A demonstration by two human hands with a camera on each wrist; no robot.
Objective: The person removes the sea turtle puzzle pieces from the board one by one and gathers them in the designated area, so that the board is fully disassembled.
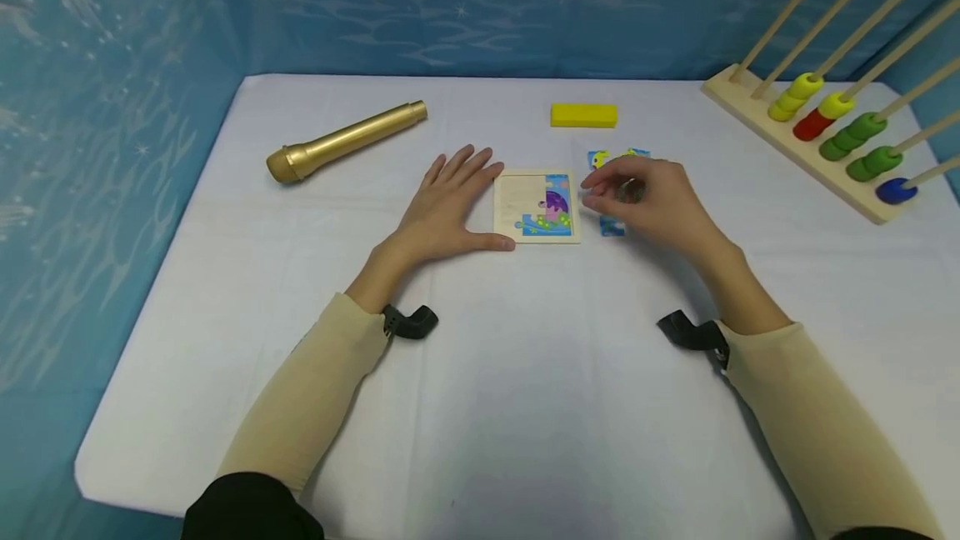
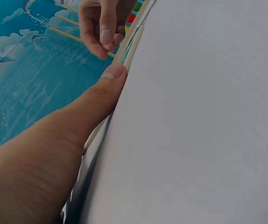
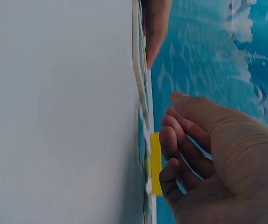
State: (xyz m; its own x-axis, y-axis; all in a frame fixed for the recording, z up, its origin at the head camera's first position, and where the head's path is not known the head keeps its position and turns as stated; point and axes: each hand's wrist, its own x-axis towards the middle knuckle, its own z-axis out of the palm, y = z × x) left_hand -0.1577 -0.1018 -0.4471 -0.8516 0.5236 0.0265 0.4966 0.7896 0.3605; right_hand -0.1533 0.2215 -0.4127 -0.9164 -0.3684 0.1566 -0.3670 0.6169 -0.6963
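Note:
A small wooden puzzle board [image 1: 525,200] lies mid-table, its right part filled with blue and purple pieces. My left hand [image 1: 446,202] rests flat on the cloth against the board's left edge, fingers straight, thumb [image 2: 110,74] touching the board's near corner. My right hand [image 1: 626,190] hovers just right of the board over loose puzzle pieces [image 1: 612,227], with its fingers curled. In the left wrist view its thumb and fingers [image 2: 107,42] meet, but no piece shows between them. The right wrist view shows the curled fingers [image 3: 171,140] close above the cloth.
A yellow block [image 1: 583,115] lies behind the board. A gold tube-shaped torch [image 1: 345,140] lies at the back left. A wooden bead abacus [image 1: 840,123] stands at the back right. White cloth [image 1: 525,373] covers the table, and blue patterned walls surround it.

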